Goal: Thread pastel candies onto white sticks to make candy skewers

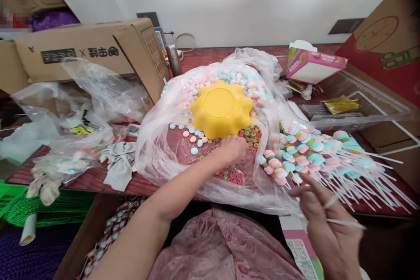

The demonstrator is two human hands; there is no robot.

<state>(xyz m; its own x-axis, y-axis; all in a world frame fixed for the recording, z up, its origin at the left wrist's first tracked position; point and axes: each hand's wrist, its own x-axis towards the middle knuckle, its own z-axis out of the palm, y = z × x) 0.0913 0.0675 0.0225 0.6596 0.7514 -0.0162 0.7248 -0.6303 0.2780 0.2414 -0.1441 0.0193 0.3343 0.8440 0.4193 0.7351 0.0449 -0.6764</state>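
Observation:
My left hand (233, 148) reaches into an open clear plastic bag (151, 157), fingers curled down beside small colourful ring-shaped candies (252, 134). Its fingertips are hidden, so what it pinches does not show. Just beyond it, a yellow wavy-edged bowl (219, 107) lies upside down on pink, blue and white marshmallows (197, 81). At the lower right, my right hand (331, 227) is closed around thin white sticks (346, 223). Beyond its fingertips lie marshmallow skewers (275, 168); whether these join the held sticks I cannot tell. More ring candies (231, 176) lie under my left forearm.
Finished-looking marshmallow skewers (315, 153) are heaped on the table at right. Behind them stand a clear plastic bin (370, 118) and a pink-and-white carton (315, 63). A cardboard box (88, 48) and crumpled plastic bags (68, 135) occupy the left. A grey cloth (120, 162) hangs over the table edge.

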